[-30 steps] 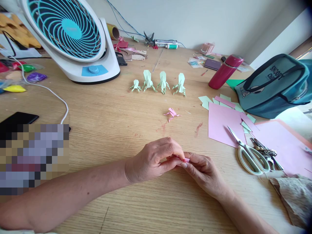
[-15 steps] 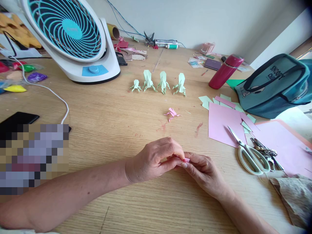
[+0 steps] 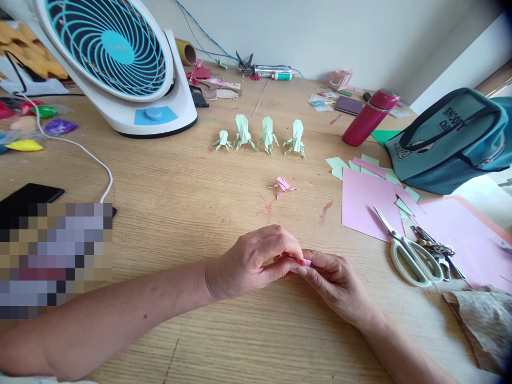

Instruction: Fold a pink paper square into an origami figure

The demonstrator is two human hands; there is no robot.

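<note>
Several coloured packets (image 3: 61, 126) at far left of wooden table (image 3: 160, 229); flat black object (image 3: 34, 196) nearer the person. White cable (image 3: 111, 180) curves down beside it. White fan (image 3: 117, 47) with blue grille next, tilted back.

Four pale green folded figures (image 3: 267, 130) stand in a row mid-table, leftmost one smallest. Left hand (image 3: 256, 258) in front of them, fingers bent, thumb and fingertips pinching a small piece of pink paper (image 3: 307, 263). Pink folded figure (image 3: 282, 185) sits on the table beyond the hands, apart from them. Paper is between the two hands, near the front; most of it covered by fingers, so exact fold can't be told. Right hand (image 3: 336, 285) pinches its right end, thumb against index finger; both hands' fingertips meet around it.

Further right: green scraps (image 3: 337, 164), larger pink sheet (image 3: 366, 200), dark pink bottle (image 3: 368, 120) behind. Scissors (image 3: 416, 261), blades slightly overlapping the sheet, handles near keys (image 3: 438, 249). Teal bag (image 3: 444, 146) behind those; greyish cloth (image 3: 482, 320) at right edge.
</note>
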